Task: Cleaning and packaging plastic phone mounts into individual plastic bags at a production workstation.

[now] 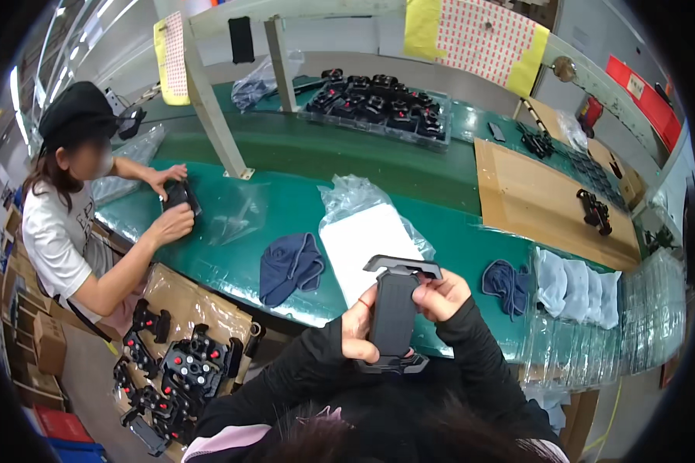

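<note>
Both my hands grip a black phone holder (394, 312) with a ribbed flat back and grey-edged jaws at its two ends. It is held upright over the near edge of the green table (459, 305). My left hand (358, 330) is closed around its lower left side, thumb across the front. On the upper right side, beside the top jaw, my right hand (445, 296) pinches it with thumb and fingers. A white board or pad (371, 241) lies just beyond the holder, partly over a crumpled clear plastic bag (347, 194).
Dark blue cloths (289, 270) lie left and right. Wrapped white packets (575, 285) rest on clear plastic sleeves (567, 359) at right. A clear tray (355, 126) of black parts stands behind, cardboard (544, 212) far right. A co-worker (69, 208) handles a black piece; black parts (193, 366) pile below.
</note>
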`<state>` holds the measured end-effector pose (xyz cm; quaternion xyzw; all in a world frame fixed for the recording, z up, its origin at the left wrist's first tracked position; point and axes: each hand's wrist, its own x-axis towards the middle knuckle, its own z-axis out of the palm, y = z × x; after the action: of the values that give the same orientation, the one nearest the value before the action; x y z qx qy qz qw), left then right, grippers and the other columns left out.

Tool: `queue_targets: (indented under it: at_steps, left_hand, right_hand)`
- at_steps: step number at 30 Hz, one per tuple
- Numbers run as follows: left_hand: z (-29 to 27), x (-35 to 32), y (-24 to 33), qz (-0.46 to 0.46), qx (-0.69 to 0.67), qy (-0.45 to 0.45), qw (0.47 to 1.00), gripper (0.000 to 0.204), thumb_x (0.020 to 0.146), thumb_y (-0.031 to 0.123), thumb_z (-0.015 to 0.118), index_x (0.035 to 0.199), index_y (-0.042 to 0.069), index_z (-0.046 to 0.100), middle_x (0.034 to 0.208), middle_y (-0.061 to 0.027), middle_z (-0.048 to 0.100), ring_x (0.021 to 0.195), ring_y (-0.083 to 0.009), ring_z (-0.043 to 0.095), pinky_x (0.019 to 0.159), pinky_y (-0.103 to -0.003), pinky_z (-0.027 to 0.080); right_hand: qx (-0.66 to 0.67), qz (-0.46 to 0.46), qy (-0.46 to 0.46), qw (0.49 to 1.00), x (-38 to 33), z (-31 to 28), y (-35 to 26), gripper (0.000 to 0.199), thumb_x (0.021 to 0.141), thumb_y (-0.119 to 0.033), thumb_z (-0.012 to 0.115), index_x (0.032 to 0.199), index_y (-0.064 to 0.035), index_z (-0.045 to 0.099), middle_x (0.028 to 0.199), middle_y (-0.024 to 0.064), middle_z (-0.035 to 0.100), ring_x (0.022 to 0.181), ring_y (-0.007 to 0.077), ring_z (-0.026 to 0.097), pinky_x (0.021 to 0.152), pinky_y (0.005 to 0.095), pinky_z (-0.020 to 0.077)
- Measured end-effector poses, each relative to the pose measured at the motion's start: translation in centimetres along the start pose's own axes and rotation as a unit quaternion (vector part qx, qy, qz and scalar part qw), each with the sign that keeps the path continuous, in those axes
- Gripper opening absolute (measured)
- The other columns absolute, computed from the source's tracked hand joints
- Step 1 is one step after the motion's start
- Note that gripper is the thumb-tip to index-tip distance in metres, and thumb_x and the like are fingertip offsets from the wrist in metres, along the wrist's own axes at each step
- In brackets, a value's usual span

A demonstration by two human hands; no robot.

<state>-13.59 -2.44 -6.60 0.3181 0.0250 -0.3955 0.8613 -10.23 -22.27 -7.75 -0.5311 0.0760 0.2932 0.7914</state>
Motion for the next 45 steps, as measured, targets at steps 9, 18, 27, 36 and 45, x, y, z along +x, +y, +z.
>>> queue_targets:
  at_steps: [9, 18, 27, 36, 45]
  left_hand:
    - [1.7, 6.9, 6.9, 0.076, 0.216, -0.131, 0.965, 0.105, 0.054, -0.005, 0.052, 0.143, 0.010, -0.001, 0.132, -0.0089, 0.031, 0.119, -0.0191, 0.038, 0.096, -0.034, 0.036]
    - [1.5, 7.1, 9.3, 0.126, 0.089, -0.135, 0.979, 0.106, 0.053, -0.002, 0.061, 0.142, 0.020, 0.006, 0.131, -0.0149, 0.031, 0.106, -0.0273, 0.050, 0.082, -0.054, 0.050]
    - [0.9, 3.3, 11.9, 0.224, 0.101, -0.065, 0.967, 0.109, 0.048, -0.001, 0.058, 0.142, 0.019, 0.007, 0.137, -0.0180, 0.026, 0.109, -0.0311, 0.051, 0.086, -0.056, 0.047]
    - [1.3, 3.2, 12.7, 0.216, 0.058, -0.023, 0.974, 0.097, 0.066, 0.021, 0.067, 0.142, 0.019, 0.007, 0.122, -0.0159, 0.040, 0.096, -0.0297, 0.056, 0.077, -0.052, 0.052]
    - [-0.2, 3.4, 11.5, 0.195, -0.018, 0.073, 0.978, 0.063, 0.090, 0.055, 0.034, 0.125, 0.003, 0.042, 0.105, -0.0143, 0.056, 0.078, -0.0279, 0.062, 0.067, -0.042, 0.056]
  right_hand:
    - [-0.068, -0.118, 0.148, 0.980, 2.8, -0.9, -7.8, 0.014, 0.085, -0.015, 0.054, 0.081, -0.0028, 0.058, 0.059, 0.0007, 0.053, 0.046, 0.0065, 0.045, 0.041, 0.0183, 0.0332]
    - [-0.105, -0.189, 0.111, 0.970, 6.5, 0.7, -10.0, 0.019, 0.086, -0.021, 0.055, 0.081, -0.0044, 0.061, 0.060, 0.0002, 0.054, 0.051, 0.0057, 0.047, 0.045, 0.0193, 0.0356]
    - [-0.105, -0.172, -0.080, 0.976, 9.7, 5.9, -13.4, 0.023, 0.086, -0.022, 0.056, 0.093, -0.0008, 0.063, 0.069, 0.0000, 0.059, 0.057, 0.0045, 0.048, 0.050, 0.0188, 0.0373]
    - [-0.088, -0.236, -0.093, 0.963, 10.3, 6.5, -13.4, 0.025, 0.086, -0.024, 0.059, 0.089, 0.0007, 0.063, 0.068, 0.0003, 0.059, 0.058, 0.0040, 0.048, 0.051, 0.0196, 0.0378]
    - [-0.144, -0.150, -0.191, 0.959, 9.1, 5.6, -10.5, 0.033, 0.076, -0.007, 0.065, 0.103, 0.0031, 0.050, 0.081, 0.0039, 0.053, 0.069, 0.0121, 0.059, 0.060, 0.0257, 0.0497]
